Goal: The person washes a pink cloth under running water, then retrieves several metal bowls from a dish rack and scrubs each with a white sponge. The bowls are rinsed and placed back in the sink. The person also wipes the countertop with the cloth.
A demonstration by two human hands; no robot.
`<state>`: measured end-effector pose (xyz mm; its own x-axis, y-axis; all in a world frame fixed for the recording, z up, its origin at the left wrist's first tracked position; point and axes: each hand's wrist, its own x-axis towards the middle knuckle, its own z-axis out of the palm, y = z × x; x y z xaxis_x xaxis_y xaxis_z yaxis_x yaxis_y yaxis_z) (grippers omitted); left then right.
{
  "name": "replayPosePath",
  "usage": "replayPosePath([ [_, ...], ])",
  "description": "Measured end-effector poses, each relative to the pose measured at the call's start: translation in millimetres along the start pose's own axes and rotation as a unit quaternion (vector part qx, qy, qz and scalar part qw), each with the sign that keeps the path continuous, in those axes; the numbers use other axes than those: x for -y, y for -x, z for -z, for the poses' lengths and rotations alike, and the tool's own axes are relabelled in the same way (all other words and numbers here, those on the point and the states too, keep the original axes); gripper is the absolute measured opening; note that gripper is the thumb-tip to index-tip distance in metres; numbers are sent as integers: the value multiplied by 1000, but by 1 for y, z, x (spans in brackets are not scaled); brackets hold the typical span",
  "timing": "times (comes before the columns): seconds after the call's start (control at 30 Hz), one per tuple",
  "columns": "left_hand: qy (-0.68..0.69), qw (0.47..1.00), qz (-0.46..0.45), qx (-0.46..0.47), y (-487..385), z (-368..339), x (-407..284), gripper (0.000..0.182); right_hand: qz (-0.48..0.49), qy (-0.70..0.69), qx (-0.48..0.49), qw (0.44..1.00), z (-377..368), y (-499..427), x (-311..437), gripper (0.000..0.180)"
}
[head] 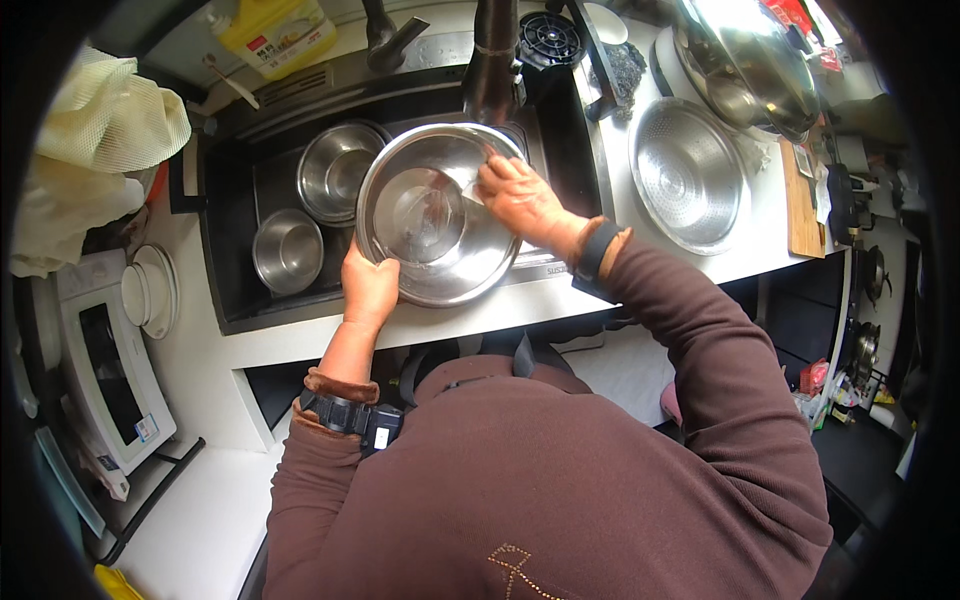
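Note:
A large stainless steel bowl (457, 277) is tilted over the front edge of the dark sink (225, 300). My left hand (371, 289) grips its rim at the lower left, thumb over the edge. At the bowl's upper right, my right hand (525, 199) is closed on a small whitish thing, perhaps a cloth or sponge, against the inner wall; most of it is hidden by the fingers. Left of the large bowl, a nested-looking steel bowl (341, 172) and a smaller steel bowl (288, 251) stand in the sink. The dark faucet (491, 67) rises just behind the large bowl.
A steel colander (686, 180) lies on the right counter, near a large shiny metal lid (757, 67) and a wooden board (802, 202). A yellow detergent jug (281, 37) stands behind the sink. White dishes (154, 289) and a white microwave (112, 360) are at left.

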<state>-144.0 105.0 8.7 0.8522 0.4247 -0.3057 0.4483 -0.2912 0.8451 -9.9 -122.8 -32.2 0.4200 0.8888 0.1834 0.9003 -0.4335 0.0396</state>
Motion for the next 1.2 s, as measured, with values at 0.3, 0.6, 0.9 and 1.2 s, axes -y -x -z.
replayPosePath([
  [0.3,152,962,224,37,-13,16,-7,44,-5,-192,219,957,43,7,58,31],
  [0.6,101,957,223,157,2,12,-41,42,47,-27,182,982,61,-9,-12,14],
  [0.9,69,955,219,191,-10,8,-22,45,189,86,144,967,67,-26,-32,49],
  [1.2,46,997,20,58,-17,-15,13,54,1,-249,554,794,102,-9,17,27],
])
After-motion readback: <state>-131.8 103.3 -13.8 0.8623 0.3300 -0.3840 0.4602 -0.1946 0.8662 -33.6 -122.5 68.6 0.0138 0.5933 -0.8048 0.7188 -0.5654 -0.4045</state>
